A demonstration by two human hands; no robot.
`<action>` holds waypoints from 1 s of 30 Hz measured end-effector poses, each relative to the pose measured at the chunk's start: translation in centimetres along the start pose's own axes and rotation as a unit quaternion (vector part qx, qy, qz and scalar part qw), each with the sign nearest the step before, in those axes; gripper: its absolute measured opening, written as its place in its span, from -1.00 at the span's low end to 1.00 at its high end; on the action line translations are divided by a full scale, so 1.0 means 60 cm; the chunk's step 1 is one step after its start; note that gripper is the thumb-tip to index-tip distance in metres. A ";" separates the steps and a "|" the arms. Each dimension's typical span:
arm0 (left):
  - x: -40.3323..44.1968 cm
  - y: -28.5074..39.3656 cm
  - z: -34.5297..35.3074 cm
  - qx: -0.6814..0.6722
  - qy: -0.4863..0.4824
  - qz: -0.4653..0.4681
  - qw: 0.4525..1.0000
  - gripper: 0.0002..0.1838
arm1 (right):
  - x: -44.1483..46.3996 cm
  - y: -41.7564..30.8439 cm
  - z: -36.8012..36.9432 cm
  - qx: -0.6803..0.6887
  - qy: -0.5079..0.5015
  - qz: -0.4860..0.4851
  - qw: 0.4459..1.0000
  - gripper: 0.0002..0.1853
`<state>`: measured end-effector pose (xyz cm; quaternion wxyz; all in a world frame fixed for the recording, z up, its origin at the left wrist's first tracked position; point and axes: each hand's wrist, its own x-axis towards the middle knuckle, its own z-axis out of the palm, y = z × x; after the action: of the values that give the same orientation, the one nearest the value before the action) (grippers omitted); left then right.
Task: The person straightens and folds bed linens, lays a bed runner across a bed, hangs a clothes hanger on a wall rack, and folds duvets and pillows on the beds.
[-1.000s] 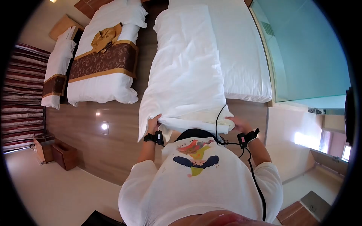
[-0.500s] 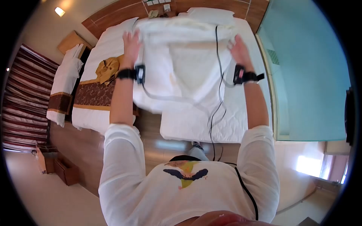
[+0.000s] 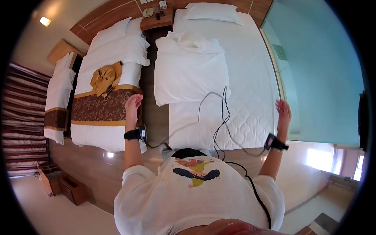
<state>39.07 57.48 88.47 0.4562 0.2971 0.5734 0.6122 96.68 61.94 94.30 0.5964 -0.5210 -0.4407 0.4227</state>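
A white duvet (image 3: 190, 72) lies folded over in a bulky square on the left part of the nearer bed (image 3: 250, 70), hanging slightly past its left edge. My left hand (image 3: 134, 102) is raised left of the bed, in front of the neighbouring bed's brown runner (image 3: 102, 105), fingers apart and empty. My right hand (image 3: 282, 111) is held up by the bed's right edge, holding nothing, its fingers loosely spread. Both wrists wear black straps with small boxes. Black cables (image 3: 223, 117) run between them, across the view of the mattress.
A second bed (image 3: 117, 45) carries a crumpled gold cloth (image 3: 105, 78). Between the headboards stands a nightstand (image 3: 156, 23) with a phone. A white pillow (image 3: 211, 11) lies at the bed's head. A glass partition (image 3: 313, 70) is on the right; wooden boxes (image 3: 72, 188) sit lower left.
The duvet's near end has been carried toward the headboard and folded over, baring the mattress foot. Both hands have let go, drawn back toward me and moved apart.
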 end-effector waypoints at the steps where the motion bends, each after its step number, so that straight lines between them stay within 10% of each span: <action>1: 0.008 -0.012 -0.021 -0.006 0.016 -0.020 1.000 -0.79 | -0.036 0.015 -0.021 -0.018 0.030 0.017 0.999 -0.69; 11: 0.151 -0.075 -0.171 -0.023 -0.061 -0.114 0.991 -0.82 | -0.321 0.113 0.186 0.038 0.192 0.185 0.963 -0.74; 24: 0.243 -0.113 -0.315 0.026 -0.052 -0.245 0.968 -0.81 | -0.314 0.213 0.464 0.033 0.093 0.332 0.938 -0.76; 30: 0.354 -0.100 -0.172 0.201 -0.289 -0.235 0.906 -0.83 | -0.258 0.384 0.446 0.036 0.197 0.376 0.904 -0.73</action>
<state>22.55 71.71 77.53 0.6633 0.4027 0.5808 0.2462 65.83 56.00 71.93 0.4859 -0.6993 -0.0696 0.5196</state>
